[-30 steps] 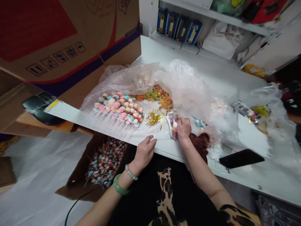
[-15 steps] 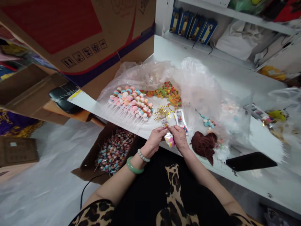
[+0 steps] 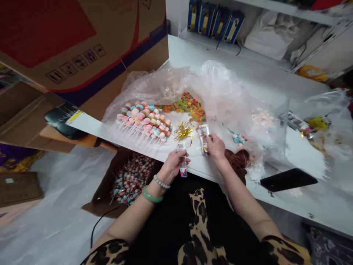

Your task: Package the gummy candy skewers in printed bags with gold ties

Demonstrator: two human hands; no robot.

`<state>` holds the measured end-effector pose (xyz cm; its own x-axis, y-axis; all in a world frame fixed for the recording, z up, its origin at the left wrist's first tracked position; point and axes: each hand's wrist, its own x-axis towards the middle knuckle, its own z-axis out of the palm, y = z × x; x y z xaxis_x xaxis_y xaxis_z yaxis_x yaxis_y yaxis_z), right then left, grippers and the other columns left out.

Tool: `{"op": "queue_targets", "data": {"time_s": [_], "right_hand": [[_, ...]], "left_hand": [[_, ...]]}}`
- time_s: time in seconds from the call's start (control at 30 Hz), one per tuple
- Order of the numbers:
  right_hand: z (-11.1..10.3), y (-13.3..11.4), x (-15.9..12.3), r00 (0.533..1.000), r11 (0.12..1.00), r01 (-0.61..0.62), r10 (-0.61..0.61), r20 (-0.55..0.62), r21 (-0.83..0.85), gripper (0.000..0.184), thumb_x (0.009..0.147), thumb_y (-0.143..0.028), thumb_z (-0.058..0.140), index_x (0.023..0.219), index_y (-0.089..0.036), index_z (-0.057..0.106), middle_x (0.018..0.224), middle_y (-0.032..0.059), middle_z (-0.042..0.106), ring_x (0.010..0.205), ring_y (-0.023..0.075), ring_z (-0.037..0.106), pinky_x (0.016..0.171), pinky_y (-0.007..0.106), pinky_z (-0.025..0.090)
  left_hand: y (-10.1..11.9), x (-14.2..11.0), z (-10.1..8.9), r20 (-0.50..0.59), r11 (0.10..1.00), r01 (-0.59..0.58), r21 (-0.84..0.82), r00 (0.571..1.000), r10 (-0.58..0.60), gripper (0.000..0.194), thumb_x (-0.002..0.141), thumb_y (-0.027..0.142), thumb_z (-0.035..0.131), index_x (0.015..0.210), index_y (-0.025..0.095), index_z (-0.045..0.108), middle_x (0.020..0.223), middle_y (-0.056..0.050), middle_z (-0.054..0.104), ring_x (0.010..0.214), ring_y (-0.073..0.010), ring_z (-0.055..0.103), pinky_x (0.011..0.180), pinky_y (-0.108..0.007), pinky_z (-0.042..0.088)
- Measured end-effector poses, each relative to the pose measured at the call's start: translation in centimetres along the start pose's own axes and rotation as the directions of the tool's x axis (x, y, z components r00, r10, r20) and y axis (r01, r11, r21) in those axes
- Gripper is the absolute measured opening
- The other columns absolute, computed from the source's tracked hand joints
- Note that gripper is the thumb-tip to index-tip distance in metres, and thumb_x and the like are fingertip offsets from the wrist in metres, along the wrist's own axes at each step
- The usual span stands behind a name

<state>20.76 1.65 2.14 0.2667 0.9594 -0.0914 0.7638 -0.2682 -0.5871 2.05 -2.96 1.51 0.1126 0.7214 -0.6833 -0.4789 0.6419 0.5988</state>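
Observation:
My left hand (image 3: pixel 173 165) grips a narrow clear packet of colourful candy (image 3: pixel 182 162) upright, just over the white table's front edge (image 3: pixel 198 171). My right hand (image 3: pixel 216 147) holds a second clear candy packet (image 3: pixel 204 139) by its side. Gold twist ties (image 3: pixel 183 131) lie just beyond and between my hands. Further back are rows of pink and blue candy lollipops (image 3: pixel 140 121) and a heap of green and orange ring candies (image 3: pixel 186 106), both on a clear plastic sheet (image 3: pixel 165 82). A brown cloth (image 3: pixel 237 163) lies right of my right hand.
A black phone (image 3: pixel 288 179) lies at the table's right. Below the front edge, an open cardboard box (image 3: pixel 132 180) holds many lollipops. A large cardboard carton (image 3: pixel 82 55) looms at the left. Shelves with blue boxes (image 3: pixel 215 20) stand behind the table.
My hands were together over one spot half a second ago. They have now parted, with my left hand drawing one packet left and down while my right hand holds another.

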Motion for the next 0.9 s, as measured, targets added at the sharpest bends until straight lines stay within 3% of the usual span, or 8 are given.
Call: {"op": "queue_targets", "data": {"time_s": [0.13, 0.3, 0.47, 0.57, 0.63, 0.7, 0.8, 0.9], "right_hand": [[-1.0, -0.5, -0.6, 0.988, 0.964, 0.093, -0.120, -0.097, -0.249, 0.038, 0.085, -0.022, 0.049, 0.121, -0.014, 0.058, 0.128, 0.0200, 0.057, 0.119, 0.0320, 0.048, 0.098, 0.043, 0.035], [2.1, -2.4, -6.2, 0.898, 0.877, 0.138, -0.307, 0.315, 0.461, 0.021, 0.080, -0.035, 0.055, 0.093, -0.023, 0.067, 0.091, 0.0025, 0.068, 0.086, 0.0207, 0.061, 0.079, 0.032, 0.048], [1.6, -0.4, -5.8, 0.964, 0.695, -0.091, -0.119, 0.239, 0.714, 0.014, 0.073, -0.033, 0.057, 0.066, -0.021, 0.058, 0.060, -0.0043, 0.055, 0.058, 0.0127, 0.052, 0.059, 0.024, 0.044], [-2.7, 3.2, -4.6, 0.995, 0.630, -0.094, 0.081, 0.056, 0.771, 0.015, 0.071, -0.034, 0.064, 0.069, -0.020, 0.060, 0.057, -0.0064, 0.052, 0.053, 0.0103, 0.047, 0.054, 0.022, 0.039], [-5.5, 5.6, -4.7, 0.978, 0.587, -0.117, 0.206, -0.008, 0.801, 0.019, 0.068, -0.036, 0.070, 0.069, -0.020, 0.060, 0.054, -0.0071, 0.050, 0.050, 0.0093, 0.043, 0.050, 0.022, 0.035], [-7.3, 7.7, -5.4, 0.953, 0.520, -0.196, 0.300, 0.037, 0.831, 0.023, 0.065, -0.038, 0.073, 0.069, -0.019, 0.061, 0.052, -0.0066, 0.050, 0.046, 0.0086, 0.039, 0.046, 0.022, 0.031], [-8.1, 10.6, -7.0, 0.922, 0.453, -0.269, 0.378, 0.090, 0.850, 0.027, 0.063, -0.040, 0.077, 0.068, -0.019, 0.061, 0.050, -0.0058, 0.050, 0.043, 0.0077, 0.036, 0.043, 0.022, 0.026], [-7.9, 12.4, -8.2, 0.912, 0.446, -0.281, 0.401, 0.091, 0.850, 0.029, 0.062, -0.042, 0.078, 0.066, -0.019, 0.061, 0.048, -0.0058, 0.049, 0.042, 0.0074, 0.034, 0.042, 0.022, 0.023]], "left_hand": [[0.5, -0.3, -0.5, -0.060, 0.997, -0.033, -0.067, 0.998, 0.029, 0.023, 0.060, 0.017, 0.077, 0.074, 0.014, 0.060, 0.063, 0.001, 0.061, 0.051, -0.0110, 0.059, 0.050, -0.023, 0.046], [0.3, 0.0, 1.3, -0.010, 0.973, -0.152, -0.174, 0.988, 0.152, 0.022, 0.056, 0.019, 0.079, 0.069, 0.014, 0.062, 0.065, 0.001, 0.061, 0.058, -0.0083, 0.055, 0.058, -0.021, 0.044], [-1.1, -0.8, 2.5, 0.045, 0.915, -0.345, 0.208, 0.938, 0.343, 0.024, 0.072, 0.036, 0.072, 0.086, 0.017, 0.068, 0.084, -0.003, 0.065, 0.072, -0.0128, 0.058, 0.063, -0.024, 0.045], [-2.9, -0.9, 4.3, 0.331, 0.527, -0.616, 0.585, 0.775, 0.539, 0.020, 0.081, 0.037, 0.066, 0.095, 0.022, 0.069, 0.093, -0.004, 0.065, 0.078, -0.0151, 0.058, 0.070, -0.027, 0.047], [-4.9, -0.6, 6.5, 0.658, 0.224, -0.756, 0.615, 0.649, 0.381, 0.021, 0.087, 0.035, 0.061, 0.103, 0.024, 0.069, 0.099, -0.005, 0.064, 0.084, -0.0174, 0.060, 0.075, -0.028, 0.047], [-7.0, 0.6, 9.2, 0.815, -0.037, -0.823, 0.567, 0.555, 0.166, 0.036, 0.089, 0.039, 0.059, 0.122, 0.026, 0.061, 0.105, -0.008, 0.062, 0.086, -0.0201, 0.062, 0.070, -0.029, 0.047], [-9.6, 3.3, 12.4, 0.843, -0.324, -0.796, 0.511, 0.538, 0.006, 0.035, 0.094, 0.034, 0.050, 0.125, 0.019, 0.057, 0.106, -0.012, 0.059, 0.080, -0.0216, 0.063, 0.061, -0.030, 0.045], [-10.5, 5.4, 13.9, 0.847, -0.394, -0.794, 0.463, 0.527, -0.065, 0.028, 0.098, 0.023, 0.038, 0.113, 0.019, 0.061, 0.098, -0.009, 0.060, 0.078, -0.0188, 0.063, 0.062, -0.028, 0.046]]}}
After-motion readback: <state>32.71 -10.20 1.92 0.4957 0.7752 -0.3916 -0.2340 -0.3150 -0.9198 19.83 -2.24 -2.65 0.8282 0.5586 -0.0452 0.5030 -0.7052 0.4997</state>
